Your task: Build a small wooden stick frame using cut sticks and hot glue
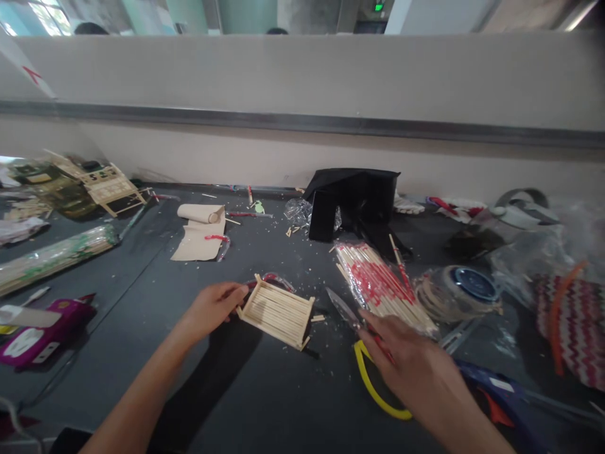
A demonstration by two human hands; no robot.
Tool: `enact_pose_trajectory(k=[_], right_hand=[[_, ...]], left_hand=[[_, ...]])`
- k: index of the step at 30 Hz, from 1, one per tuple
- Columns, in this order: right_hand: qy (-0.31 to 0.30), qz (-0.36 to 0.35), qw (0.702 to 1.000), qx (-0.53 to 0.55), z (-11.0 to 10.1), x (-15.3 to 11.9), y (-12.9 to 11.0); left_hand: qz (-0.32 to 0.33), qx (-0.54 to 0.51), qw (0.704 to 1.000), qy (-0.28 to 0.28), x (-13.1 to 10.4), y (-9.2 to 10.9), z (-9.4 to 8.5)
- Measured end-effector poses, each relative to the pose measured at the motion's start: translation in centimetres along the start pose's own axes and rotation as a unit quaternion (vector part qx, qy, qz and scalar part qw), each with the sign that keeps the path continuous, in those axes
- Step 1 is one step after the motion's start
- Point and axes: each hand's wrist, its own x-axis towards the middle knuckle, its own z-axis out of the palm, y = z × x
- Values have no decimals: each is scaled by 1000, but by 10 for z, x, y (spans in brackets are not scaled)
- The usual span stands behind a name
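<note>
My left hand (217, 308) pinches the left corner of a small tray-like frame (278, 310) made of thin wooden sticks, tilted above the dark table. My right hand (401, 350) is closed on a pair of pliers (343, 308), its grey pointed jaws directed up and left towards the frame but apart from it. The fingers partly hide the red handle. A yellow loop handle (373, 386) lies just below the right hand. Short stick pieces (318, 318) rest at the frame's right side.
Bagged red-tipped sticks (373, 277) lie beyond my right hand, beside a clear jar (456, 291). A black stand (354, 195) and a brown paper roll (201, 233) are farther back. On the left are a wooden chair model (111, 186), bagged sticks (57, 255) and a purple device (45, 334).
</note>
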Motion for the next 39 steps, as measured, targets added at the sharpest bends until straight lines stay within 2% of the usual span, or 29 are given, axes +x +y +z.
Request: enact_pose_trajectory(k=[2, 4, 6, 11, 13, 15, 19, 25, 29, 34, 36, 39], right_hand=[[-51, 5, 990, 133, 5, 13, -17], [-132, 56, 954, 264, 17, 26, -31], [-176, 104, 918, 341, 30, 36, -39], [-196, 141, 881, 407, 45, 46, -40], [-196, 148, 871, 425, 44, 47, -37], [-194, 152, 867, 433, 43, 49, -34], [-145, 150, 881, 425, 38, 53, -29], [-33, 50, 928, 369, 32, 54, -26], [-23, 40, 934, 354, 34, 53, -26], [-15, 0, 951, 310, 38, 52, -23], [-25, -31, 964, 263, 33, 51, -20], [-37, -67, 977, 201, 15, 51, -18]], left_hand=[[-6, -23, 1000, -17, 3, 0, 0], [-5, -37, 999, -30, 4, 0, 0], [-11, -54, 997, -45, 4, -1, 2], [-34, -109, 992, -55, -2, 1, 10], [-45, -164, 983, -63, -4, 4, 14], [-54, -251, 963, -83, -5, 9, 18], [-71, -378, 918, -92, -3, 16, 24], [-64, -434, 893, -103, 1, 11, 27], [-54, -439, 889, -120, 2, 5, 28], [-55, -446, 887, -105, 4, -2, 28], [-54, -440, 890, -104, 4, -4, 28], [-43, -426, 898, -106, 1, -3, 29]])
